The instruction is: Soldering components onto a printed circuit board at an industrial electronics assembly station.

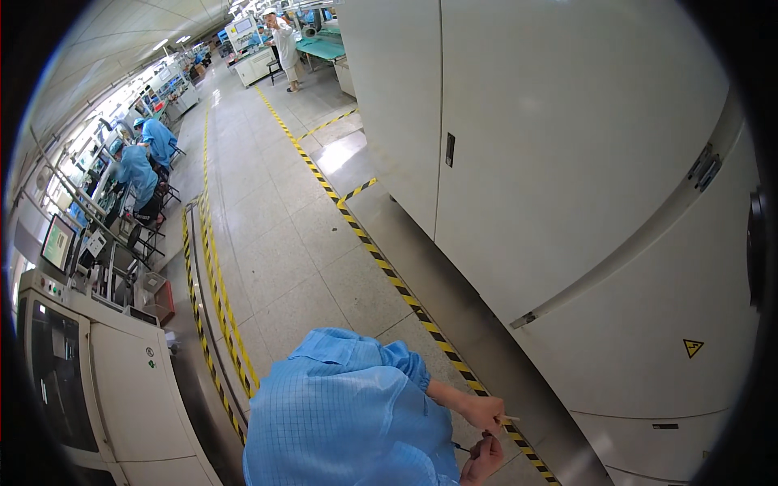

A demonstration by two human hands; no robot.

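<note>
My left arm, in a blue gridded smock sleeve (pixel 348 397), bends across the lower middle of the view. Its hand, my left hand (pixel 481 411), is closed, and a short, thin, pale stick-like piece (pixel 508 419) sticks out past its fingers. Just below it is my right hand (pixel 484 462), with curled fingers close to the left hand. A thin dark piece (pixel 461 447) juts from the right hand toward the smock; its kind is too small to make out. Both hands are held above the floor beside a yellow-and-black striped line.
A tall pale cabinet (pixel 559 138) with a yellow warning triangle (pixel 693 348) fills the right side. At left stands a white machine (pixel 134 381) near a monitor (pixel 58 243). A tiled aisle (pixel 275 243) runs between striped floor lines. People in blue smocks (pixel 136 174) sit at benches far left; another person (pixel 285 49) stands far back.
</note>
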